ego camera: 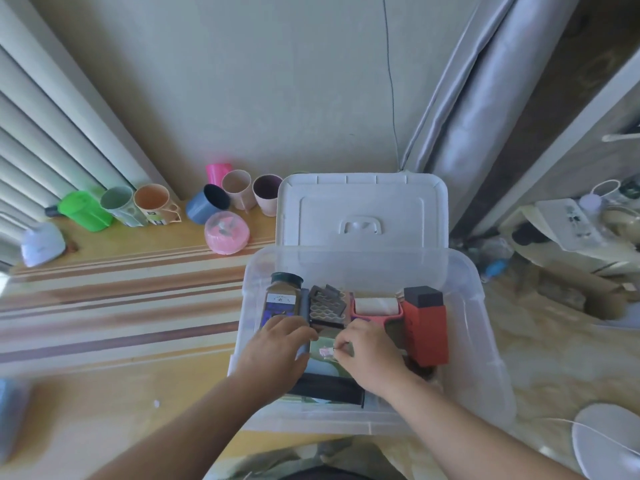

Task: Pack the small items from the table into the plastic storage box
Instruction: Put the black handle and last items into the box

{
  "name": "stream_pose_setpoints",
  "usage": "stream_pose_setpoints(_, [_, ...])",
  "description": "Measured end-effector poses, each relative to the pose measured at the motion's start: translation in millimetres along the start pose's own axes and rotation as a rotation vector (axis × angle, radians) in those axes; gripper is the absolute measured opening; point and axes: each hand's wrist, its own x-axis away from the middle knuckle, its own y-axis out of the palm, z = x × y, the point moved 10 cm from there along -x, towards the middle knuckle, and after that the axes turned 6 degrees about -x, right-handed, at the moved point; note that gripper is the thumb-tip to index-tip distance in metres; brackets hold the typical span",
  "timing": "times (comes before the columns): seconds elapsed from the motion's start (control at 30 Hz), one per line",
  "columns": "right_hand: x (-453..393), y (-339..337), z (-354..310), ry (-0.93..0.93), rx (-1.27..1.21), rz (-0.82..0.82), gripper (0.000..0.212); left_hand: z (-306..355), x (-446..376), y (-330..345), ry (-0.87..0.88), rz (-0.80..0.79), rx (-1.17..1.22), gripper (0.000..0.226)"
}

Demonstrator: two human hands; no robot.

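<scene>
Inside the plastic storage box (pixel 478 341) at the desk's right edge, a small green packet (pixel 323 351) is pinched by both hands (pixel 277 351) (pixel 372 358) and, seemingly, must next be pressed flat among the packed items.

Clear plastic storage box (pixel 485 341): translucent, smooth walls, slight sheen. Its white plastic lid (pixel 362 209): matt, moulded ribs and handle recess. Counter (pixel 104 341): smooth wood-look top, yellow with brown and cream stripes, low gloss. Inside the box: brown spice jar (pixel 282 299), glossy clear body, paper label, dark matt cap; red rectangular box with black top (pixel 426 327), matt finish; grey perforated plastic pieces (pixel 327 303), matt; pink plastic tray (pixel 377 315), smooth. Along the counter's far edge: plastic cups in pink, blue, beige and green (pixel 207 204), mostly matt; round pink plastic container (pixel 227 232), glossy translucent lid.
</scene>
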Motion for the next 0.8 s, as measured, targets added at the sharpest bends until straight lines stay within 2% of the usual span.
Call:
stream_pose_setpoints(0.1, [-7.7, 10.7, 7.5, 0.022, 0.025, -0.007, 0.018, -11.6, 7.7, -4.6, 0.021, 0.052, -0.066, 0.029])
stream_pose_setpoints(0.23, [-17.9, -10.6, -9.1, -0.033, -0.059, 0.144, 0.032, -34.0, 11.0, -27.0, -0.03, 0.174, -0.051, 0.038])
stream_pose_setpoints(0.3, [-27.9, -27.8, -41.8, -0.125, -0.097, 0.205, 0.035, -52.9, 10.2, -43.1, -0.099, 0.233, -0.011, 0.046])
stream_pose_setpoints(0.43, [-67.3, -42.5, -129.3, -0.297, -0.099, 0.222, 0.036, -110.2, 5.9, -75.3, -0.234, 0.335, 0.062, 0.056])
stream_pose_setpoints(0.57, [-122.6, -31.2, -211.6, -0.414, -0.076, 0.245, 0.044, -189.3, 5.2, -98.2, -0.377, 0.345, 0.057, 0.065])
stream_pose_setpoints(0.7, [-197.5, 15.1, -251.5, -0.32, 0.021, 0.141, 0.06, -266.6, 20.0, -101.7, -0.51, 0.305, 0.097, 0.073])
stream_pose_setpoints(0.8, [-257.0, 59.1, -245.2, -0.118, -0.001, 0.092, 0.081, -315.3, 29.6, -89.2, -0.561, 0.256, 0.11, 0.078])
